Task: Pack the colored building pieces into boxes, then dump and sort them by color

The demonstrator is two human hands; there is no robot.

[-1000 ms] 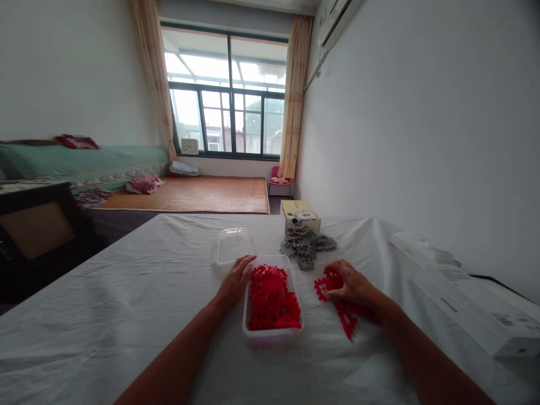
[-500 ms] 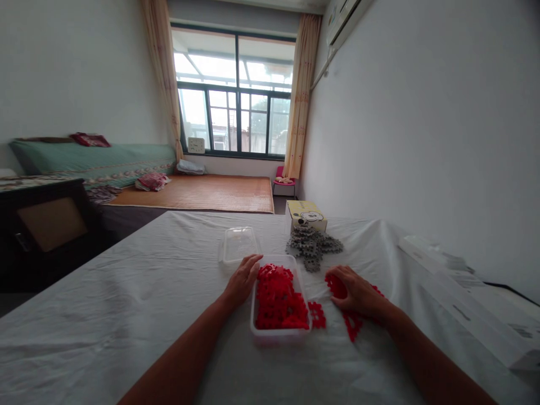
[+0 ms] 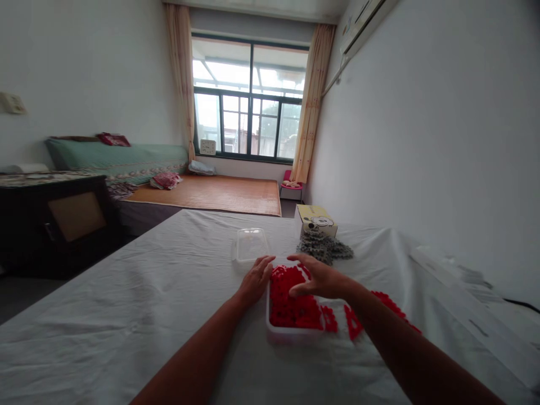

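A clear plastic container [image 3: 297,336] full of red interlocking plastic pieces [image 3: 291,298] stands on the white cloth. My left hand [image 3: 255,279] rests against its upper left rim, fingers stretched out and grasping nothing. Over the container's right side is my right hand [image 3: 323,278], thumb and fingers spread apart above the red pieces. I see no piece clearly gripped in it. One loose red piece [image 3: 329,319] lies just right of the container. A triangular red piece [image 3: 352,322] and more red pieces [image 3: 396,309] lie beside my right forearm, which partly covers them.
Behind the container lies a clear lid [image 3: 252,244]. A heap of grey interlocking pieces [image 3: 323,246] sits before a yellow printed box [image 3: 316,220]. A long white box [image 3: 468,315] lies along the right side of the white-covered table [image 3: 169,292].
My right hand has moved left from the loose red pieces to above the container, and its fingers have spread. My left hand stays at the rim. The view has shifted slightly left.
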